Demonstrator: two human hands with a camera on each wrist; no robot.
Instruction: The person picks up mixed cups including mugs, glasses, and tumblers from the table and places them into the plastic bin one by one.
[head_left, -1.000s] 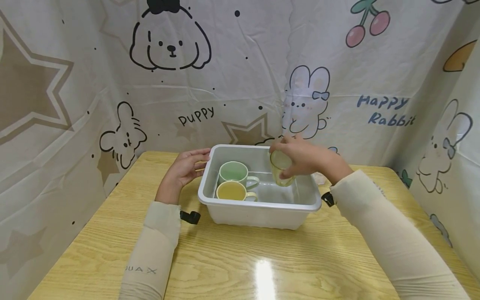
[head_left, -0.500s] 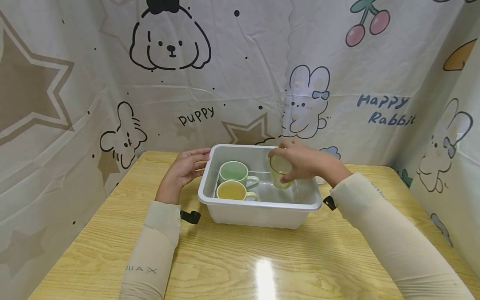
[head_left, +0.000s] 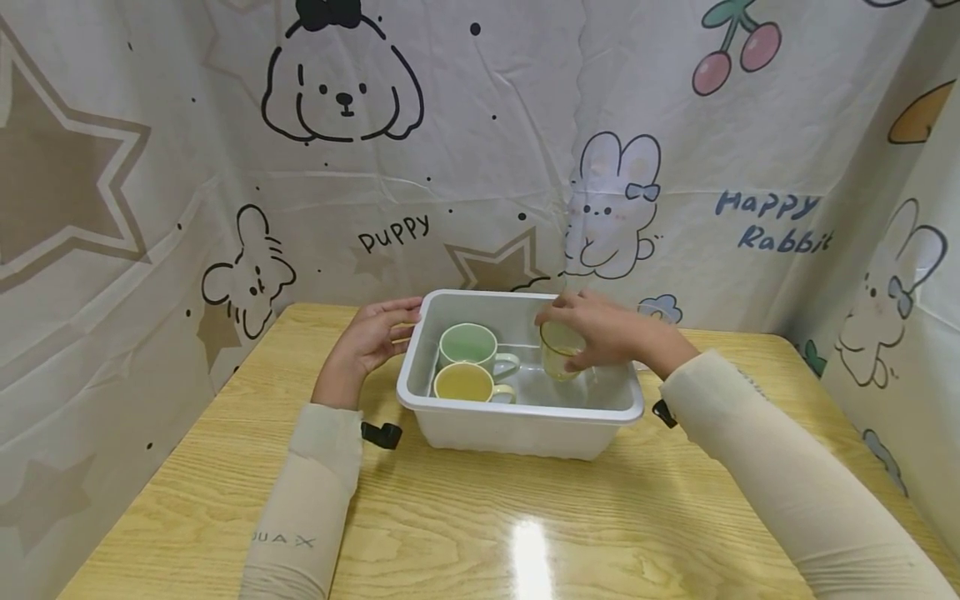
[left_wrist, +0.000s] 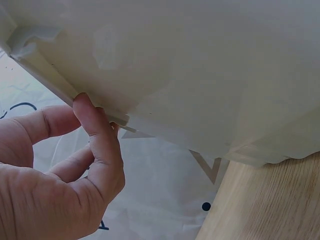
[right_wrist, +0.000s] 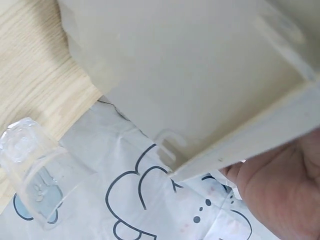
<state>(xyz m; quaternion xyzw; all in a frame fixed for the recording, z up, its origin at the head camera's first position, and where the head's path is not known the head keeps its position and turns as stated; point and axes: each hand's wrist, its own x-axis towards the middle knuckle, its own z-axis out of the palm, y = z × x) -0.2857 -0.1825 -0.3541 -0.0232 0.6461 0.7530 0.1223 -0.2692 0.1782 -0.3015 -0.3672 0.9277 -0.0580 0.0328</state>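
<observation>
A white plastic basin [head_left: 517,429] stands on the wooden table. Inside it on the left are a green mug [head_left: 468,346] and a yellow mug [head_left: 462,383], handles pointing right. My right hand [head_left: 607,333] reaches over the basin's right side and grips a yellowish clear glass [head_left: 558,354] near its rim. The glass is upright inside the basin. My left hand [head_left: 375,337] is at the basin's left side. In the left wrist view, fingertips [left_wrist: 82,102] touch under the basin's rim from outside. The right wrist view hides the held glass behind the basin wall [right_wrist: 175,65].
A clear faceted glass [right_wrist: 37,165] stands outside the basin on its right, mostly hidden by the right hand in the head view. A printed cloth [head_left: 465,125] hangs behind and on both sides of the table [head_left: 450,517].
My right hand has moved slightly down with the yellowish glass, which now sits lower in the basin. The left hand, basin and mugs have stayed put.
</observation>
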